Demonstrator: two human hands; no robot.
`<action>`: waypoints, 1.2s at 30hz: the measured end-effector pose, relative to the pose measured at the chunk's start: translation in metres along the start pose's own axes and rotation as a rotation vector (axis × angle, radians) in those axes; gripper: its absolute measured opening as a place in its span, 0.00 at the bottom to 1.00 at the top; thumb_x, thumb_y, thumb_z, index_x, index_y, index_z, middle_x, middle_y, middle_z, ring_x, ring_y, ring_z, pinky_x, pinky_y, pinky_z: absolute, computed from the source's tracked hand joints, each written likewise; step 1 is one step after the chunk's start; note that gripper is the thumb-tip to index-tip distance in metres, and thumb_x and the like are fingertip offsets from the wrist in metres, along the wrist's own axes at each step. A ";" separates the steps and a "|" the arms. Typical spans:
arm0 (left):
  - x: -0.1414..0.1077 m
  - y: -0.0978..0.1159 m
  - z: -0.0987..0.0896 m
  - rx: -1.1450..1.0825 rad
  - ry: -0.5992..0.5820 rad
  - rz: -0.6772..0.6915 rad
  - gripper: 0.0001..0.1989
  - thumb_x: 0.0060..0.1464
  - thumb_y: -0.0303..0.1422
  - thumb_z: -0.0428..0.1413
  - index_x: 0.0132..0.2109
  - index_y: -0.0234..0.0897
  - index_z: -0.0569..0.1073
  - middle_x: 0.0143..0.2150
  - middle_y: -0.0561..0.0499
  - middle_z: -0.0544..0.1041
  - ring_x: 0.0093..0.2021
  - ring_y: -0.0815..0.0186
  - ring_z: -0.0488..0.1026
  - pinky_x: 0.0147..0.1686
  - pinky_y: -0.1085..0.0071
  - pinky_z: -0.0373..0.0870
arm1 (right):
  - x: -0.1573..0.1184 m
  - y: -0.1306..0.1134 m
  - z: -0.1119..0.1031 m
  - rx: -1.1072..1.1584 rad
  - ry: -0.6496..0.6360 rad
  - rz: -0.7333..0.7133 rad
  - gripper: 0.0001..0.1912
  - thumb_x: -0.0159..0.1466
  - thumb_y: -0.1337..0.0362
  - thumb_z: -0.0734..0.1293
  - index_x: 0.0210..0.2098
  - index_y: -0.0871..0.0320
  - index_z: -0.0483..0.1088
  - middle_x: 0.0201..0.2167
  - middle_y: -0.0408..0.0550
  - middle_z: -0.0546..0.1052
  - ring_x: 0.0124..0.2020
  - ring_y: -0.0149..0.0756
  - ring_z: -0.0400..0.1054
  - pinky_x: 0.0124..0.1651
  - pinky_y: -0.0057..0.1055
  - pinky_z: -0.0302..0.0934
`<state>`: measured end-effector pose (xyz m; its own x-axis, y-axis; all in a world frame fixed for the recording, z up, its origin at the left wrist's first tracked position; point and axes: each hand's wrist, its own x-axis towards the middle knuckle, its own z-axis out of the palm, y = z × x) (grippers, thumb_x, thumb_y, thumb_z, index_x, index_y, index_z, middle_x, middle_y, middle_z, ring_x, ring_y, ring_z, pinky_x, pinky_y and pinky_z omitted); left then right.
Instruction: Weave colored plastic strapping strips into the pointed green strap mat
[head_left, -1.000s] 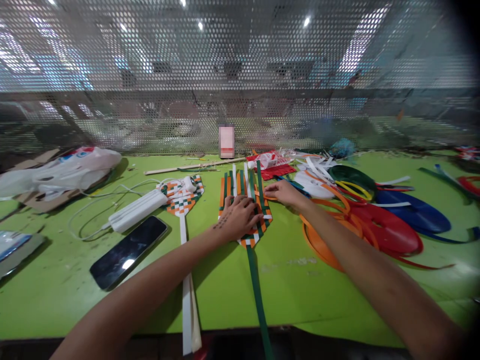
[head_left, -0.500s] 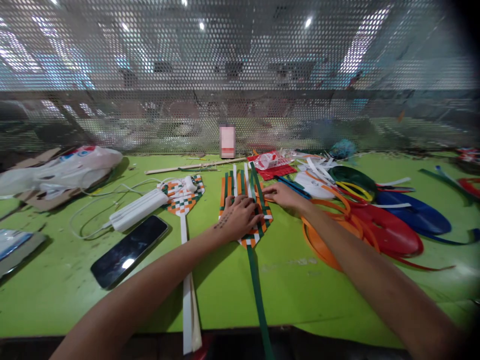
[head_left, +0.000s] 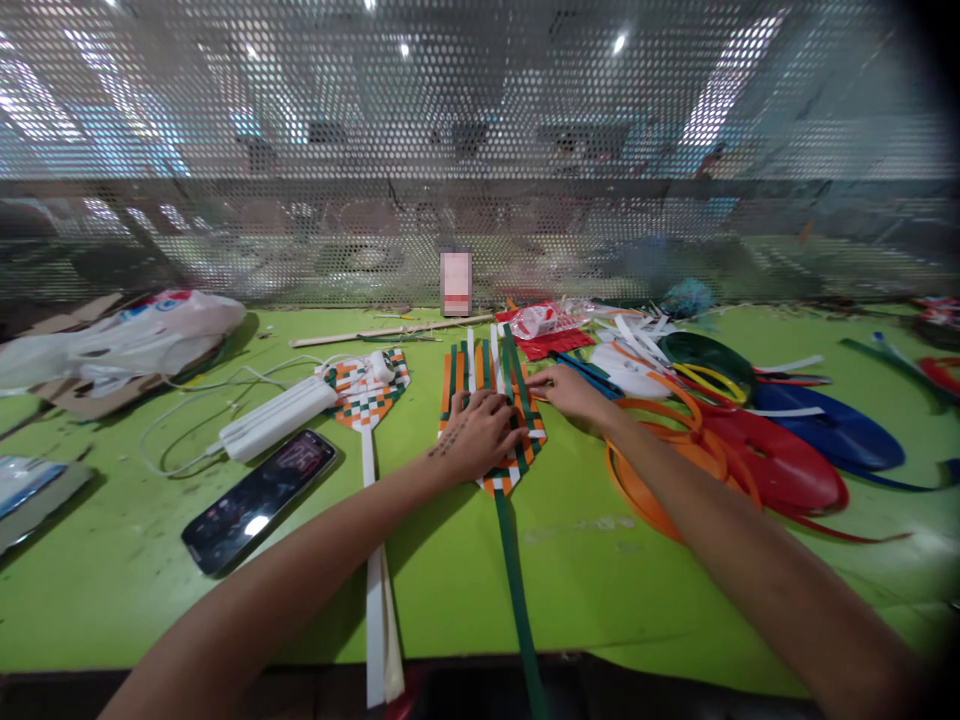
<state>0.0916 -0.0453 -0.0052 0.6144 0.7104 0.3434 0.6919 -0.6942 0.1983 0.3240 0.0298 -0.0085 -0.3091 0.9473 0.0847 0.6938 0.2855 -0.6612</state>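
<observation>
A woven piece of flat orange, white and green strips (head_left: 529, 452) lies on the green table, its loose strip ends pointing away from me. My left hand (head_left: 481, 436) rests palm down across its middle, fingers spread and slightly bent. At the right edge of the weave, my right hand (head_left: 568, 392) has its fingertips pinched together on a strip, partly hidden by the fingers. One long green strip (head_left: 513, 580) runs from the weave's pointed near end over the table's front edge. To the left lies a similar woven piece (head_left: 365, 395) with a long white tail.
A phone (head_left: 259, 502) and a white power bank (head_left: 277, 420) with a cable lie left. Coils of orange strip (head_left: 652, 480), red strip (head_left: 780, 460) and blue strip (head_left: 832, 425) lie right. A perforated metal screen (head_left: 480, 150) stands behind; a plastic bag (head_left: 172, 330) sits back left.
The phone's dark screen has lit up and shows a display. Both hands and the woven piece stay in nearly the same place.
</observation>
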 end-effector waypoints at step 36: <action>0.000 0.005 -0.006 0.022 -0.001 -0.023 0.21 0.70 0.50 0.47 0.54 0.43 0.76 0.55 0.43 0.76 0.60 0.51 0.67 0.63 0.44 0.51 | -0.015 -0.020 -0.087 -0.431 -0.292 0.147 0.15 0.54 0.64 0.78 0.41 0.56 0.82 0.42 0.51 0.84 0.41 0.44 0.77 0.43 0.32 0.65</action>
<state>0.0927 -0.0495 0.0009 0.5984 0.7264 0.3380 0.7141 -0.6749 0.1862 0.3711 0.0219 0.0684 -0.3135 0.9195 -0.2371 0.9286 0.2446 -0.2791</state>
